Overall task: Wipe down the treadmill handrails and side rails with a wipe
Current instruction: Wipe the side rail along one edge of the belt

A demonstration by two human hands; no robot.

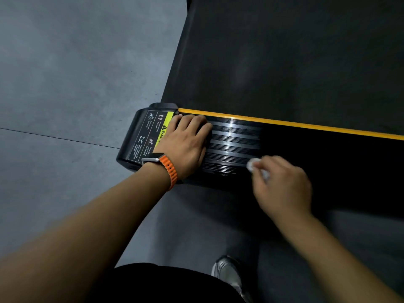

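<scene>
Grip of the right hand [284, 184] pinches 1 small crumpled wipe [253, 164] at the near edge of the ribbed side rail [231, 138]. Left hand [185, 141] rests flat beside the warning label [153, 132]. Wipe judged light, soft and pliant; best held bunched behind the fingertips.

— What's around you on the feed?

— From my console I see a grey floor [65, 73], matte and faintly mottled, laid in large slabs.

— Any joints in it?

— I can make out one thin dark seam [54, 136] crossing the left side, slanting slightly down toward the right.

— And the light?

— Dim and cool on my screen. The floor reads paler at the upper left and sinks into shadow toward the lower right.
</scene>
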